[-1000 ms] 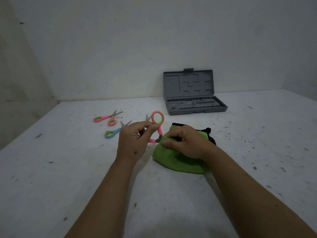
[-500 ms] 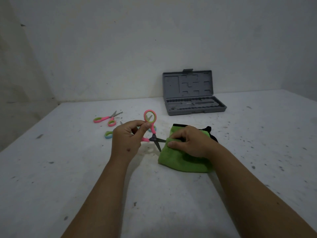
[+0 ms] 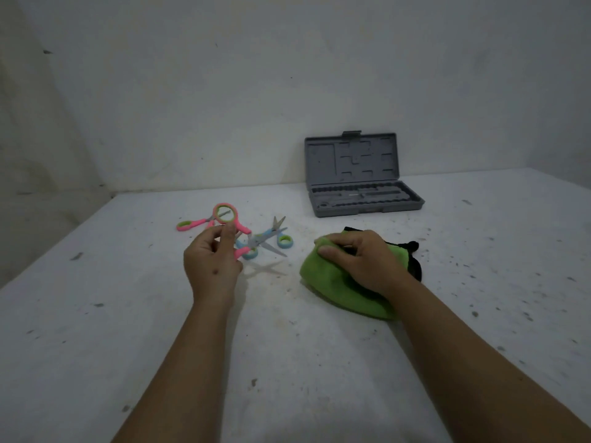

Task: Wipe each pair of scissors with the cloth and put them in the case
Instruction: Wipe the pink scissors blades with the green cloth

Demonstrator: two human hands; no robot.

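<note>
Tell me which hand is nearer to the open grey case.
The right hand. It grips the green cloth in front of the grey case, almost in line with it. The left hand, holding pink scissors, is farther off to the case's left.

A broad white table (image 3: 134, 314) fills the lower view, its top scuffed and flecked with small dark specks and smudges, thicker toward the right. Behind it rises a plain whitish back wall (image 3: 256, 91), mottled with faint stains. A second wall (image 3: 38, 161) meets it at the left corner. The light is dim and even.
</note>
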